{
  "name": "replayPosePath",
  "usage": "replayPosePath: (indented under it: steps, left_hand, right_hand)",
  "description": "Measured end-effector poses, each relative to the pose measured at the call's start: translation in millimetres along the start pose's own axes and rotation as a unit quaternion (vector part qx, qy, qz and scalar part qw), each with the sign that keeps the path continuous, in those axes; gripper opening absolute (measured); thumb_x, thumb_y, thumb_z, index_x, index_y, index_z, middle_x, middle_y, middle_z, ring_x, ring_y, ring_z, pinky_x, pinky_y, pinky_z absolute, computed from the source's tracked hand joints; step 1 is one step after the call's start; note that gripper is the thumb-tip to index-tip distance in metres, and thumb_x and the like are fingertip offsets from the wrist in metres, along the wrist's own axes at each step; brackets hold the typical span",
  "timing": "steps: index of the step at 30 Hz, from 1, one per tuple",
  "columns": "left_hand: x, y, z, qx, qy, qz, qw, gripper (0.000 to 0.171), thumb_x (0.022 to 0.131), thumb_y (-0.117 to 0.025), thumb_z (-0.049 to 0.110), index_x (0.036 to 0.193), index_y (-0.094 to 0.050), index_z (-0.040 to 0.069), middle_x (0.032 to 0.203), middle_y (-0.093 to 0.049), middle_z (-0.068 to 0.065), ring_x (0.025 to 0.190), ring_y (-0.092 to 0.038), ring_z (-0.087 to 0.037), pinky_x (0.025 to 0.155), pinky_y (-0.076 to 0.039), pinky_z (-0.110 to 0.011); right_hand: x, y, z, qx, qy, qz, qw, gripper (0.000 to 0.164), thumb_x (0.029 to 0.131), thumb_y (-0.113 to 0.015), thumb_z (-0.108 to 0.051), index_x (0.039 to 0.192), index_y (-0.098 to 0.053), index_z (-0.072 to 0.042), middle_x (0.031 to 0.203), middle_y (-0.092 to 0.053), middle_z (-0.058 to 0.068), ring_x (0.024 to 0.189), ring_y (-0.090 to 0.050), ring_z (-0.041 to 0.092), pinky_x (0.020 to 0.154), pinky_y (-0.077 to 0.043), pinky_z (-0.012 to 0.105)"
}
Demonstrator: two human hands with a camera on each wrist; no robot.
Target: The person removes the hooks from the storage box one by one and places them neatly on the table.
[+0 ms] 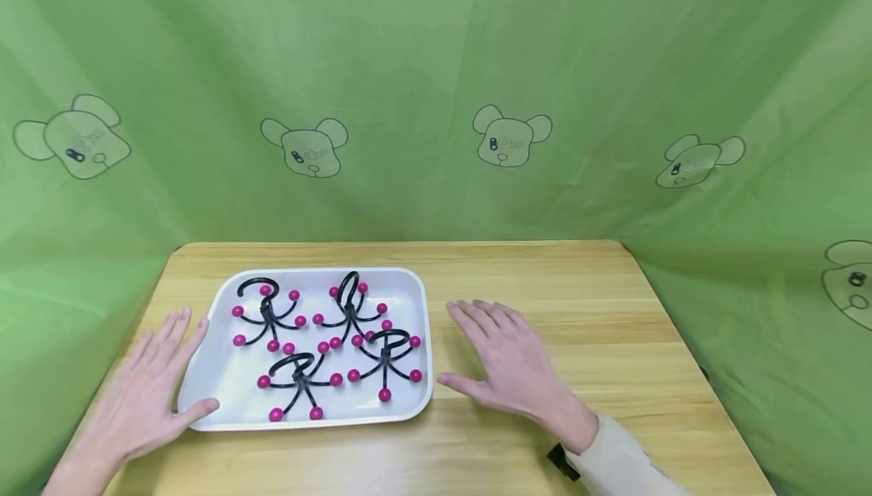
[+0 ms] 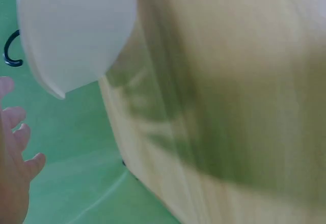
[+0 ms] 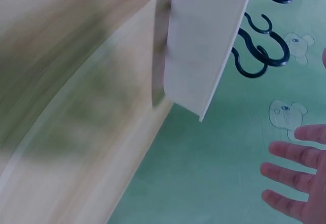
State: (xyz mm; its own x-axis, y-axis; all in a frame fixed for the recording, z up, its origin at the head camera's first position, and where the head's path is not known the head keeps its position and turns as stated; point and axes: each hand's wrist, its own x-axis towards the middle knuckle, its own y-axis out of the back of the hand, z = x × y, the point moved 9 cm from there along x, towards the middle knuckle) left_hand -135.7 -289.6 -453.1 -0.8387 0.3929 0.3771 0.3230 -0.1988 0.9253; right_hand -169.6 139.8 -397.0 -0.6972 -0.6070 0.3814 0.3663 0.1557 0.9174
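Note:
A white tray (image 1: pixel 213 384) on the table holds several black hooked hangers, each with thin curved arms ending in pink balls. One hanger (image 1: pixel 266 310) lies upper left, another (image 1: pixel 350 310) upper middle, one (image 1: pixel 300 379) lower middle and one (image 1: pixel 386 357) at the right side. My left hand (image 1: pixel 143 394) is at the tray's left edge, fingers straight and spread, thumb over the near-left corner; whether it touches cannot be told. To the right of the tray, apart from it, my right hand (image 1: pixel 511 363) has extended fingers and holds nothing. Black hooks (image 3: pixel 276 56) rise above the tray wall in the right wrist view.
The wooden table (image 1: pixel 579 314) extends to the right of the tray and in front of it. Green curtain (image 1: pixel 409 42) with bear-head drawings hangs behind and at both sides. A dark band (image 1: pixel 562 463) is at the right wrist by a light sleeve (image 1: pixel 623 458).

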Motion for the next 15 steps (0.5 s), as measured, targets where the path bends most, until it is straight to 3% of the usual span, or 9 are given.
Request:
replayPosePath:
  steps: [8,13,15]
  left_hand:
    - [-6.8,-15.1,-0.2,0.000,0.011,-0.007,0.9999,0.113,0.087,-0.064,0.074,0.169,-0.020,0.009,0.179,0.003,-0.005,0.167,0.011,-0.012,0.134,0.014,-0.026]
    - [-10.0,-22.0,-0.4,0.000,0.021,-0.020,0.9996,0.116,0.086,-0.069,0.067,0.170,-0.016,0.008,0.179,0.006,-0.006,0.166,0.014,-0.011,0.133,0.016,-0.024]
    - [-11.1,-24.5,0.1,-0.001,0.025,-0.025,0.9994,0.118,0.084,-0.072,0.063,0.170,-0.014,0.008,0.179,0.007,-0.007,0.165,0.015,-0.010,0.131,0.018,-0.022]
  right_hand:
    - [19,-8,-20,-0.002,0.056,0.046,0.997,0.095,0.100,-0.016,-0.082,0.148,-0.060,-0.012,0.125,-0.076,0.006,0.115,-0.071,0.026,0.103,-0.059,0.043]
    - [29,-11,-30,-0.004,0.089,0.075,0.993,0.079,0.101,-0.038,-0.077,0.140,-0.067,-0.014,0.116,-0.078,0.002,0.106,-0.072,0.020,0.092,-0.062,0.035]
    - [32,-11,-33,-0.002,0.100,0.092,0.991,0.075,0.102,-0.039,-0.074,0.136,-0.070,-0.016,0.112,-0.079,0.001,0.102,-0.073,0.019,0.088,-0.062,0.033]
